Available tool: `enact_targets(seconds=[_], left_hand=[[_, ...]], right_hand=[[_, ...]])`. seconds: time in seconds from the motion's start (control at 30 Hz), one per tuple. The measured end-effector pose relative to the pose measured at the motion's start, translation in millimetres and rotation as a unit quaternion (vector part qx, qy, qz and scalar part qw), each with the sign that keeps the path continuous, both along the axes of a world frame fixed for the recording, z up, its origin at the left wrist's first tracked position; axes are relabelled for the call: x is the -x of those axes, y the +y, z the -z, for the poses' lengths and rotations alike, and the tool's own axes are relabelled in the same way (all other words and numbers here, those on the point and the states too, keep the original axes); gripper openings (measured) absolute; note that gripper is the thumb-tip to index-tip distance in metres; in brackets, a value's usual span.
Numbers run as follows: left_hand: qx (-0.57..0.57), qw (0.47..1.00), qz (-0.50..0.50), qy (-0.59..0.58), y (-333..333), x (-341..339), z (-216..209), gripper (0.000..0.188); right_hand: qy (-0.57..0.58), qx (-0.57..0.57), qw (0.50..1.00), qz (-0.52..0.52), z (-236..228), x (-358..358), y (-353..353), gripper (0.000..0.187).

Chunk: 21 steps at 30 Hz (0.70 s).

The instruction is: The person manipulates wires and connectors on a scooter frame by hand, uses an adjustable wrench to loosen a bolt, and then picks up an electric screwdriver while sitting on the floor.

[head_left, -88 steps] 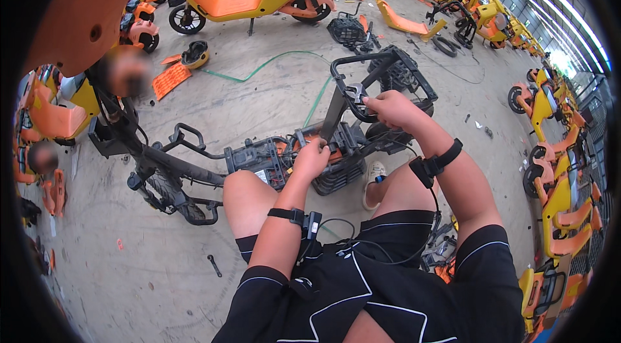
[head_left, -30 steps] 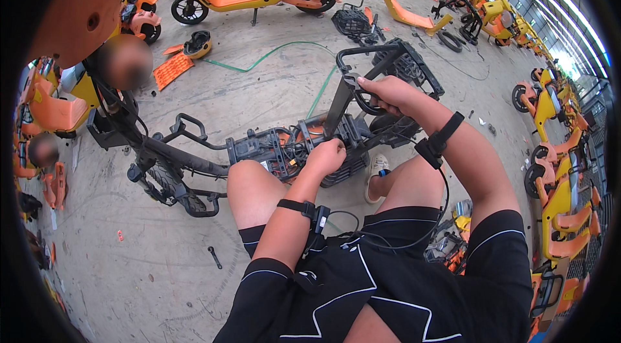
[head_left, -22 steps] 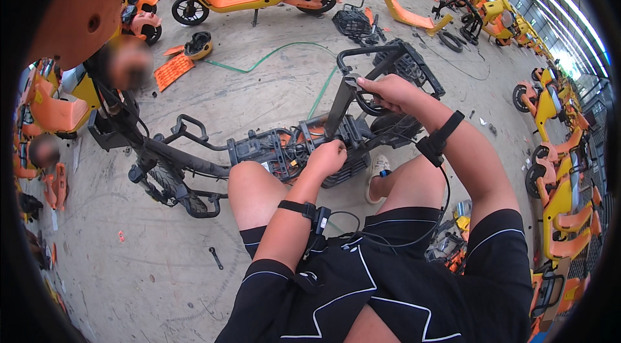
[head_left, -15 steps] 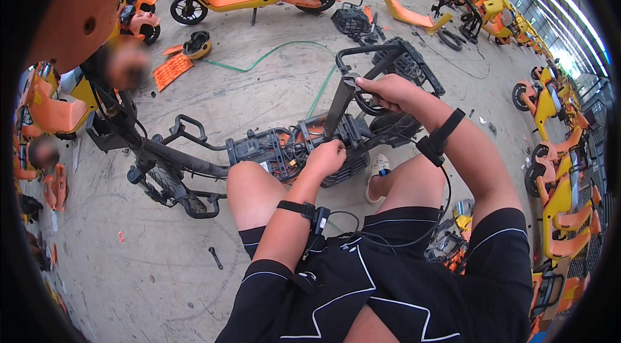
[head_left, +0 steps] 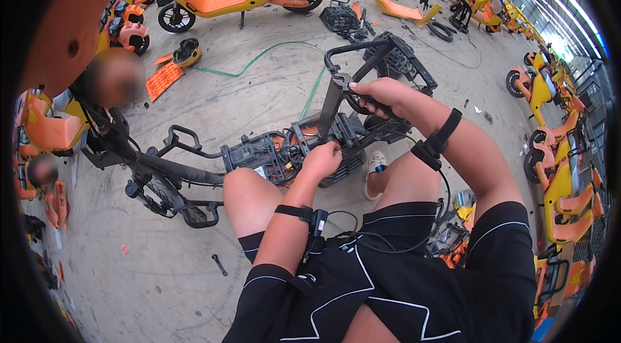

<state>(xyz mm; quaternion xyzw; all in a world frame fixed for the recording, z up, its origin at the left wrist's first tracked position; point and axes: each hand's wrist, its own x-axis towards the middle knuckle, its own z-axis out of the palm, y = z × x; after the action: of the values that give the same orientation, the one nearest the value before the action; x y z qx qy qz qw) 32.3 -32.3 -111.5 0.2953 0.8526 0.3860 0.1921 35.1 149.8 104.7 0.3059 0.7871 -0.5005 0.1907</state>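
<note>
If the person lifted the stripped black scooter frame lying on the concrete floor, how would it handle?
The stripped black scooter frame looks like rigid metal tubing, so probably stiff and fairly heavy. It is long, with a wheel at one end, so it would likely swing or tip unevenly. The right hand and left hand already grip it mid-length.

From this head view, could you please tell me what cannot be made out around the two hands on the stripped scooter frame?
- Left hand: its fingertips are buried among the wires, so any grip is hidden.
- Right hand: closed on a dark frame tube; its palm side faces away.
- Small wrench on the floor: too small to tell its type.
- Scooter frame: the person's knee covers part of it.
</note>
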Motion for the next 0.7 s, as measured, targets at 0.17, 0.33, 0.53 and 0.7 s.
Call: enact_targets(seconds=[0.17, 0.33, 0.53, 0.7], left_hand=[[-0.005, 1.0, 0.007, -0.006, -1.4, -2.1, -7.0, 0.033], [-0.006, 1.0, 0.013, 0.006, -2.3, -1.2, -0.3, 0.033], [0.006, 1.0, 0.016, 0.01, -3.7, -1.0, -2.2, 0.032], [0.005, 1.0, 0.016, 0.003, -7.4, -0.9, -1.8, 0.032]], right_hand=[[-0.014, 0.004, 1.0, -0.004, -0.1, 0.6, 3.3, 0.05], [-0.044, 0.001, 0.999, -0.011, -5.6, 5.9, 7.0, 0.05], [-0.03, -0.011, 0.999, -0.015, -4.7, 5.6, 9.0, 0.049], [0.003, -0.074, 0.995, -0.061, -18.9, 4.1, 0.8, 0.048]])
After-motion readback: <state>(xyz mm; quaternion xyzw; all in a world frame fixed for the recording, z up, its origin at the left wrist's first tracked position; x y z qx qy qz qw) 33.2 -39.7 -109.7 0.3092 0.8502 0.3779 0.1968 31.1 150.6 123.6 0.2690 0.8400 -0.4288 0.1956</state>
